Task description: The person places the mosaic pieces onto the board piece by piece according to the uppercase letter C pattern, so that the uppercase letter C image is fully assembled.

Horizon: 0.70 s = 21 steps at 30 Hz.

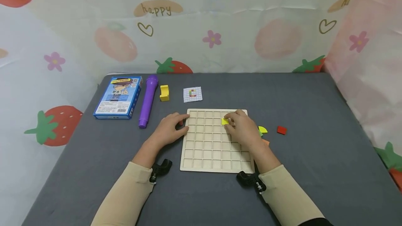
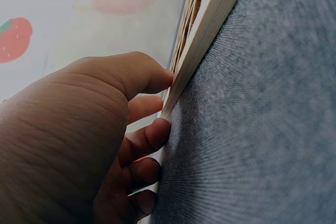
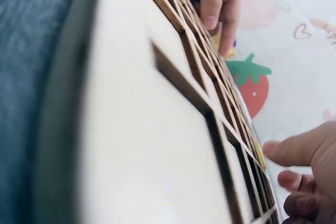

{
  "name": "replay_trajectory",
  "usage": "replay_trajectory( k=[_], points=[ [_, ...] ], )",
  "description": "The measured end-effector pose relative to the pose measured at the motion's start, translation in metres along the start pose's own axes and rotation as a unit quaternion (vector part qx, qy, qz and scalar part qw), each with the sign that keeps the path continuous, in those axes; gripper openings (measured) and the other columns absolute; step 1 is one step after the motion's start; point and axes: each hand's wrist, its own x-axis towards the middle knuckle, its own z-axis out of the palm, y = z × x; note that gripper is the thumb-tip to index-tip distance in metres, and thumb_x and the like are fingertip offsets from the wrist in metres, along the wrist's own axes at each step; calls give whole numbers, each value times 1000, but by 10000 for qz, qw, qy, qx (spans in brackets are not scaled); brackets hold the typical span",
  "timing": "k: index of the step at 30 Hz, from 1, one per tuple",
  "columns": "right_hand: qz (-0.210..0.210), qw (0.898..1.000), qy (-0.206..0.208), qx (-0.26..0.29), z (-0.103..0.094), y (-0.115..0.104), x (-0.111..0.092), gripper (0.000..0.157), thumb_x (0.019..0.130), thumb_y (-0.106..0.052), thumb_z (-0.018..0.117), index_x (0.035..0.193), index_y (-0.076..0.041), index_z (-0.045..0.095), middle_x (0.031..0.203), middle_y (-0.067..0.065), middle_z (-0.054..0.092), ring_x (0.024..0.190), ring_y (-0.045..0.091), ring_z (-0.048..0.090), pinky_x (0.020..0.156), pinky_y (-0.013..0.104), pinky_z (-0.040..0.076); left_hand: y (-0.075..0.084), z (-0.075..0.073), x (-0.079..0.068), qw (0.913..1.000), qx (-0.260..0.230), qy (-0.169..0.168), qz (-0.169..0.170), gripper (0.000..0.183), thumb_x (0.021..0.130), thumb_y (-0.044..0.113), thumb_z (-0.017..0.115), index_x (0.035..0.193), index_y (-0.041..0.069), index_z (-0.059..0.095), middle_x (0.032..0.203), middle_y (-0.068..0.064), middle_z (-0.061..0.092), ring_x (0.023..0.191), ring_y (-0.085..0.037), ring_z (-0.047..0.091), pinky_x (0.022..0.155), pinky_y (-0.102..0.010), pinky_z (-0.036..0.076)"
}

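A pale wooden grid board (image 1: pixel 198 154) lies flat on the table in the head view. My left hand (image 1: pixel 169 128) is at its left edge, thumb and fingertips spread along the rim; in the left wrist view the thumb tip meets the board's side wall (image 2: pixel 210 32). Over the upper right squares, my right hand (image 1: pixel 243 128) pinches a small yellow piece (image 1: pixel 224 121) between thumb and index finger, low at the grid. From the right wrist, the thumb (image 3: pixel 289 150) shows right at the yellow piece (image 3: pixel 261 153), and the other fingers are curled.
Right of the board lie a yellow quarter-round piece (image 1: pixel 262 129), an orange piece (image 1: pixel 266 142) and a red piece (image 1: pixel 281 130). Behind it are a patterned card (image 1: pixel 192 94), a yellow block (image 1: pixel 164 93), a purple microphone-shaped stick (image 1: pixel 148 102) and a blue box (image 1: pixel 118 97).
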Motion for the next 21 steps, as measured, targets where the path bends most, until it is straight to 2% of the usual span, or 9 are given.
replay_trajectory(
  k=[4, 10, 16, 21],
  points=[
    [-33, 9996, 157, 238, -8, 0, -2, 33, 99, -21, 68, 130, -9, 69, 110, 8, 58, 90, 25, 60, 75, 42, 50, 0, 0, -1, 10000, -2, -8, 6, 45, 98, 28, 67, 139, 11, 65, 89, -2, 52, 77, -20, 45, 75, -39, 35],
    [0, 9986, 292, 447, -31, 6, -5, 32, 101, -22, 67, 131, -10, 69, 111, 8, 58, 86, 24, 55, 73, 42, 46, -1, 0, -1, 10000, 1, 22, 10, 46, 97, 28, 68, 140, 12, 65, 89, -2, 53, 78, -21, 46, 76, -40, 36],
    [-37, 9976, 290, 633, -58, 28, -10, 31, 102, -20, 66, 131, -8, 69, 105, 9, 58, 76, 24, 49, 68, 41, 43, -2, 0, 0, 10000, 28, 16, -10, 45, 97, 28, 67, 140, 12, 65, 89, -3, 52, 77, -20, 45, 74, -39, 36],
    [379, 9951, 122, 901, -81, 51, -20, 35, 102, -22, 66, 133, -7, 66, 100, 8, 55, 74, 25, 49, 63, 40, 43, -2, 1, 0, 10000, 28, -19, -35, 46, 98, 29, 67, 140, 12, 64, 89, -3, 53, 78, -20, 45, 75, -39, 36]
  ],
)
